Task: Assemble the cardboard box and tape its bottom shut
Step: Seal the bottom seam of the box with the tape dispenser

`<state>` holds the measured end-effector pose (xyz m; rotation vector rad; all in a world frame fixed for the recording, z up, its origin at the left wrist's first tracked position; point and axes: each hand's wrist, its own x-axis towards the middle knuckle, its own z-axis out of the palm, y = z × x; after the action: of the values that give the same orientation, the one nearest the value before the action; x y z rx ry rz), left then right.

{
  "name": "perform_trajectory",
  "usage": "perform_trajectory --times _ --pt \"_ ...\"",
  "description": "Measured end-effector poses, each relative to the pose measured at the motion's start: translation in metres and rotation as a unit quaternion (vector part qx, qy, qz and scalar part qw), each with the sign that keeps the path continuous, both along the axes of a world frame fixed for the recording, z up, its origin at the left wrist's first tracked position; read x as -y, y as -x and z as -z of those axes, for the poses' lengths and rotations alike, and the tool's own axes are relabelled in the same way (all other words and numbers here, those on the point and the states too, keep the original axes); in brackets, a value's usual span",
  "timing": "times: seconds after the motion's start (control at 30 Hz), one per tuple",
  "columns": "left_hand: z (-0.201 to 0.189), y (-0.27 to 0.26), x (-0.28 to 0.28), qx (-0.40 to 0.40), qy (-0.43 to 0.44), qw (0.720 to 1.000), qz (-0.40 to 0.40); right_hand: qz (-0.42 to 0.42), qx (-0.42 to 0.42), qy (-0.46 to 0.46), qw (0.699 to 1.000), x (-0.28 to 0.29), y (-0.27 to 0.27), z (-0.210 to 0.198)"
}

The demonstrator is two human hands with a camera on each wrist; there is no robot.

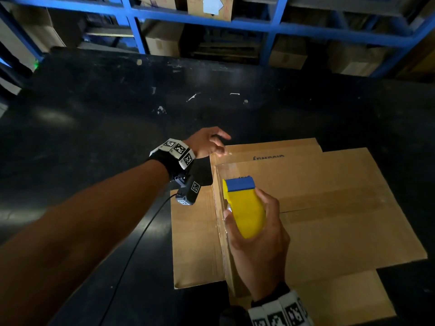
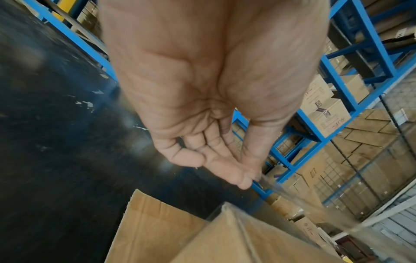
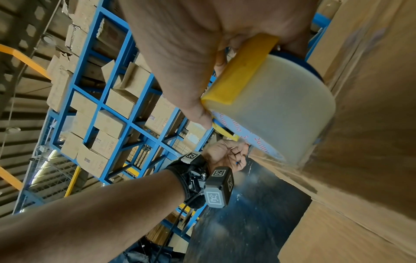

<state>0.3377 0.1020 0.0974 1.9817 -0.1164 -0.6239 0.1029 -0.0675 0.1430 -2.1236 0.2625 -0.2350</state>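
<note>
The brown cardboard box (image 1: 329,208) lies on the dark floor with its flaps folded shut on top. My right hand (image 1: 256,231) grips a yellow and blue tape dispenser (image 1: 244,205) at the box's left edge; the right wrist view shows its clear tape roll (image 3: 270,110) pressed against the cardboard (image 3: 371,124). My left hand (image 1: 220,147) is at the box's far left corner. In the left wrist view its thumb and fingers (image 2: 249,176) pinch the end of a clear tape strip (image 2: 315,204) stretched above the box corner (image 2: 225,240).
Blue shelving racks (image 1: 211,22) stacked with cartons run along the far side. A loose flap (image 1: 193,236) spreads flat on the floor left of the box. The dark floor (image 1: 117,102) lies to the left and beyond. A black cable hangs from my left wrist.
</note>
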Motion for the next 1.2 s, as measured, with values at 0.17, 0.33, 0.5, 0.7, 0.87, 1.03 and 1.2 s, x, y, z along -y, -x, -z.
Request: perform_trajectory --times 0.17,0.33,0.5,0.7,0.87,1.03,1.2 --pt "0.006 0.000 0.001 -0.016 -0.016 1.000 0.005 0.000 -0.008 0.006 1.000 0.000 0.002 0.003" --pt "0.014 0.005 0.001 -0.035 -0.023 0.999 0.010 0.001 -0.011 0.007 1.000 -0.001 0.004 0.007" --pt "0.026 0.010 0.001 -0.072 -0.042 0.996 0.016 -0.001 -0.018 0.006 1.000 0.000 0.004 0.008" --pt "0.022 0.012 -0.005 0.047 -0.107 0.993 0.000 -0.006 -0.021 0.015 1.000 0.000 0.002 0.007" --pt "0.012 0.035 -0.012 0.121 0.001 0.992 0.021 -0.011 -0.024 0.014 1.000 0.001 0.002 0.010" --pt "0.019 0.049 -0.016 0.128 -0.021 0.991 0.045 -0.018 -0.023 0.014 0.999 0.000 0.001 0.009" --pt "0.022 0.051 -0.014 0.140 -0.036 0.988 0.047 -0.027 -0.036 0.011 0.999 0.001 0.004 0.008"
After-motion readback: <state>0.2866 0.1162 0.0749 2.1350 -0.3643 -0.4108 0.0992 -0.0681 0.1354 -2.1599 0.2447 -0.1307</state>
